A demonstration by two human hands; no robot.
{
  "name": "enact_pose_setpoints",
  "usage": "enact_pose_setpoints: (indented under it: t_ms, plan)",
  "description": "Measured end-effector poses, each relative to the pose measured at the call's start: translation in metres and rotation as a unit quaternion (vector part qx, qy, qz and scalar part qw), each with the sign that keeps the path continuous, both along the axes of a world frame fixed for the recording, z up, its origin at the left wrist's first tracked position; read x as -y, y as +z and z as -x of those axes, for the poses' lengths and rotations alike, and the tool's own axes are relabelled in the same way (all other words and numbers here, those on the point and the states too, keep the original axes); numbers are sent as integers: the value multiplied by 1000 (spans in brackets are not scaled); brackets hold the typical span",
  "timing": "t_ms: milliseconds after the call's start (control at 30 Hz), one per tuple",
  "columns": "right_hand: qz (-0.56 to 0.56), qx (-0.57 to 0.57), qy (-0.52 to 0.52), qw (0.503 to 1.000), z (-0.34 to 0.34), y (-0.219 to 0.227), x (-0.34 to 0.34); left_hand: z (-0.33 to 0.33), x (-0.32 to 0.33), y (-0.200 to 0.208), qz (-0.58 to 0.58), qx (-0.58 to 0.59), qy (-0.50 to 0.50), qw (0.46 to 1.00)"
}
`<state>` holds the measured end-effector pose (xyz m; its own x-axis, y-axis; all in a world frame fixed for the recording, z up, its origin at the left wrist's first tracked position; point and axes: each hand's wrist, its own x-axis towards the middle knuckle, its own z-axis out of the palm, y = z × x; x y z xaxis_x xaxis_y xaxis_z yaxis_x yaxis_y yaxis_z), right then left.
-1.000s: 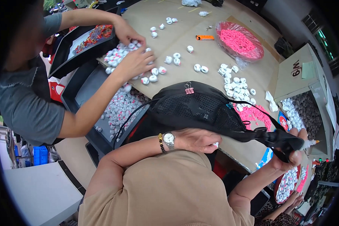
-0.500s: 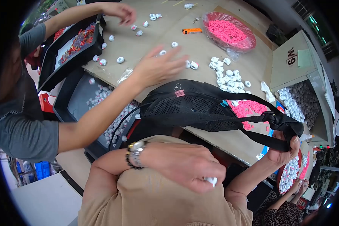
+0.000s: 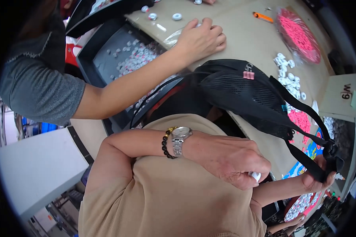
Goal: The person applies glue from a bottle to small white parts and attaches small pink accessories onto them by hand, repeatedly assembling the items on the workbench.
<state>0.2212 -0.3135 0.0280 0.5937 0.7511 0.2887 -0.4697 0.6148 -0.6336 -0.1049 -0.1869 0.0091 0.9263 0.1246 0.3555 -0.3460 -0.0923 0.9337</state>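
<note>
Through the head camera I see the two hands well apart. The left hand [image 3: 231, 160] is curled into a fist in front of the chest, its thumb and bent fingers pinched on a small white piece [image 3: 256, 176] that pokes out. The right hand [image 3: 315, 182], out to its side, is wrapped around the end of a black strap [image 3: 307, 160].

The strap leads back to a black bag [image 3: 245, 98], which sits beyond the left hand, to the left of the right hand, along the near edge of the bench [image 3: 241, 37]. I can't tell how much of its weight the bench carries.

I judge the step in hand to be handling the bag by its strap. The next move seems to call for an even pull from the right hand and a looser left, if those fingers are to help.

The bag looks soft and slumped, with a mesh face and a pink clip [image 3: 248, 75] on its top edge. Its straps are bowed rather than taut. White rings [image 3: 290, 83] lie just past it, and a co-worker's hand [image 3: 203, 41] rests beyond my wearer's left hand.
</note>
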Motion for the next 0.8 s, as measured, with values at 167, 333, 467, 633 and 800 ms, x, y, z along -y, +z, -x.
enact_pose_setpoints:
  t_ms: [167, 333, 467, 633, 800]
  plan:
    - [28, -35, -45, 998, 30, 15, -22, 10, -1, 4, -4, 44, 38, 998]
    - [40, -31, -50, 997, 35, 7, -19, 30, -20, 34, 74, 15, 67, 995]
    - [51, -41, -45, 997, 38, 7, -22, 32, -34, 37, 67, -7, 148, 987]
    - [38, -53, -26, 998, 29, 7, -12, 31, -30, 34, 81, -40, 127, 988]
    - [57, -36, -79, 995, 33, 0, -9, 34, -28, 21, 79, -30, 136, 987]
